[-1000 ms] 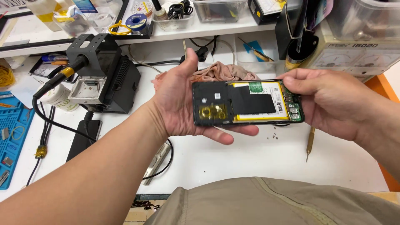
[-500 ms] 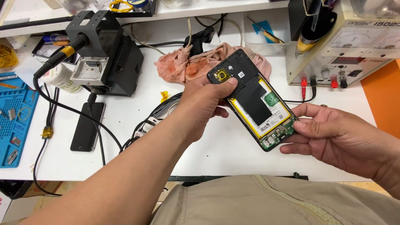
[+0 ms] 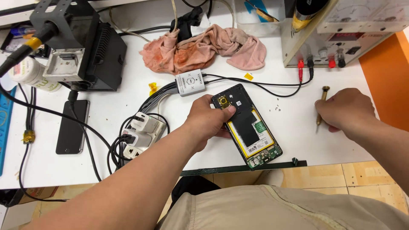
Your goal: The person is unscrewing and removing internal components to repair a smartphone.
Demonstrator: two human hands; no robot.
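Note:
An opened phone with its back cover off lies on the white table, showing a battery with a yellow border and a green circuit board at its near end. My left hand grips the phone's upper left part, thumb on top beside the camera cut-out. At the right my right hand is closed over a small screwdriver with a brass-coloured cap, whose shaft lies on the table.
A pink stained rag lies at the back. A white adapter box with cables and several white plugs sit to the left. A black soldering station, a dark phone and a bench power supply stand around.
The left hand has lowered the opened phone from the air onto the table. The right hand has let go of the phone and moved right onto the screwdriver.

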